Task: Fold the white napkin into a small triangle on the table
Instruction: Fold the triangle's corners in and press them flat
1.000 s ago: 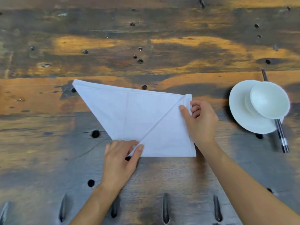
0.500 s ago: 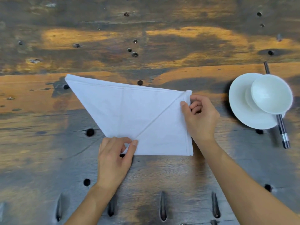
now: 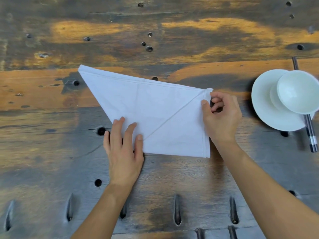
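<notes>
The napkin [image 3: 155,111] lies partly folded, flat on the table [image 3: 51,161]. Left hand [image 3: 123,152]: fingers spread, pressing its near-left edge. Right hand [image 3: 221,116]: pinching its far-right corner. Right of the napkin, a bowl [image 3: 298,91] sits on a saucer [image 3: 265,107], apparently over chopsticks [image 3: 311,137].

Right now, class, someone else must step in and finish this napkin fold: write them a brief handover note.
Left hand: flat, fingers spread, pressing the napkin's near-left edge.
Right hand: pinching the napkin's far-right corner.
White napkin: flat on the wooden table, right side folded over along a diagonal crease; long point still sticks out far-left.
White plate, bowl and chopsticks sit to the right, apart from it.
Left: fold the left point in, flatten into a small triangle.
</notes>
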The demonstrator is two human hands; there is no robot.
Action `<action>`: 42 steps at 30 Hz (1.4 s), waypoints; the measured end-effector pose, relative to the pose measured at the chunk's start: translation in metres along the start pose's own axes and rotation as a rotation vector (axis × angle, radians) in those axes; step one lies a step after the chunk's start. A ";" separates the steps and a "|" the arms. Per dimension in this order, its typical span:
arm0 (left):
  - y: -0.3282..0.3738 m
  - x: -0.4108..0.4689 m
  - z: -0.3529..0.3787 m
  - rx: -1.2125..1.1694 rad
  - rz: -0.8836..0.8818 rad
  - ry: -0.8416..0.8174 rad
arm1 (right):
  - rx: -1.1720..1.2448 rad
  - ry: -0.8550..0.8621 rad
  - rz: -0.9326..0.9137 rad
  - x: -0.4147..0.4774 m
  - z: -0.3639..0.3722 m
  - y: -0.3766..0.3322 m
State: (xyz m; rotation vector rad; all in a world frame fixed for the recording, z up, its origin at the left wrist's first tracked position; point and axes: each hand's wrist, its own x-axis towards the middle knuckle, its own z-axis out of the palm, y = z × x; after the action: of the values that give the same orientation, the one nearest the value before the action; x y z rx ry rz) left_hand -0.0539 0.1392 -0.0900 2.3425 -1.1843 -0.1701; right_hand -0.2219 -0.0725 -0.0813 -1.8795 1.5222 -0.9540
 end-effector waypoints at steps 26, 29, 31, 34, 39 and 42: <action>-0.027 -0.063 -0.033 0.258 0.314 -0.146 | 0.078 -0.029 0.182 0.007 -0.006 -0.007; -0.013 -0.067 -0.030 0.274 0.147 -0.233 | 0.121 0.040 0.274 0.004 -0.008 -0.017; -0.002 -0.069 -0.023 0.310 0.051 -0.283 | 0.076 0.077 0.148 -0.006 -0.008 -0.027; 0.003 -0.071 -0.014 0.370 0.001 -0.295 | 0.014 -0.232 -0.289 -0.047 0.003 -0.049; 0.002 -0.070 -0.015 0.371 0.009 -0.320 | -0.409 -0.958 -0.821 -0.111 0.026 -0.069; 0.003 -0.070 -0.017 0.375 -0.001 -0.322 | -0.506 -0.981 -0.831 -0.109 0.024 -0.061</action>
State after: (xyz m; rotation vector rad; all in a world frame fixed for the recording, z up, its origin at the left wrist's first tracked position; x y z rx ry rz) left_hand -0.0935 0.1983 -0.0819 2.7141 -1.4742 -0.3649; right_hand -0.1785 0.0464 -0.0693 -2.7816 0.3683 0.2053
